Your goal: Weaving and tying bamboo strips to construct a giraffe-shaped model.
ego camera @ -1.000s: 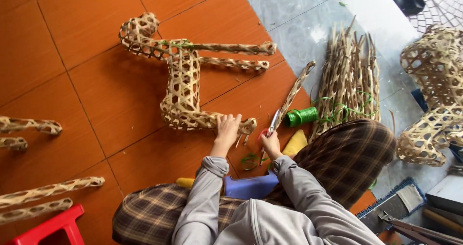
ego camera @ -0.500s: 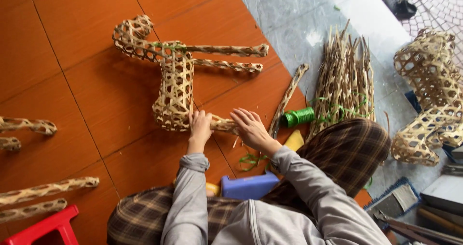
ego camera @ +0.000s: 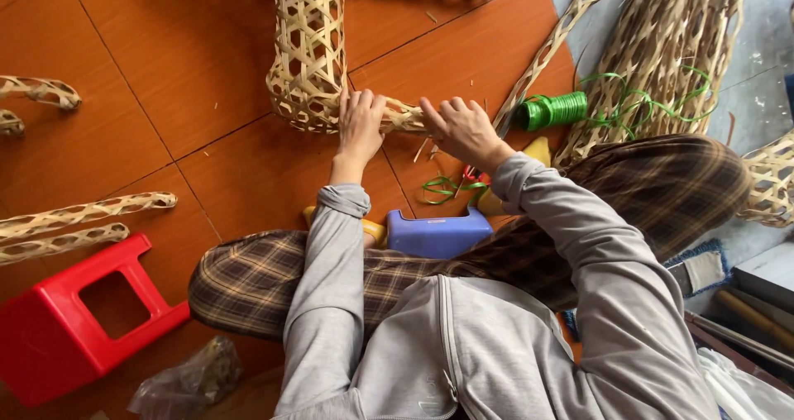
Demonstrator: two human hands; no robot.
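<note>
A woven bamboo frame [ego camera: 308, 52] with open lattice lies on the orange tiled floor. My left hand [ego camera: 361, 125] grips its lower arm just where it bends. My right hand [ego camera: 461, 128] holds the same arm a little to the right, fingers curled over it. A spool of green strip [ego camera: 552, 110] lies just right of my right hand, with loose green strip [ego camera: 443, 188] below it. A narrow woven tube [ego camera: 546, 52] rests diagonally beside the spool.
A bundle of woven bamboo tubes [ego camera: 662, 48] lies at the upper right. More woven pieces [ego camera: 74, 226] lie at the left. A red plastic stool [ego camera: 78, 317] lies at the lower left, a small blue stool [ego camera: 434, 231] sits under me. A plastic bag [ego camera: 186, 379] lies near the bottom.
The view has closed in on the frame. My right hand has come left from the floor onto the frame's arm, and both hands now hold it side by side.
</note>
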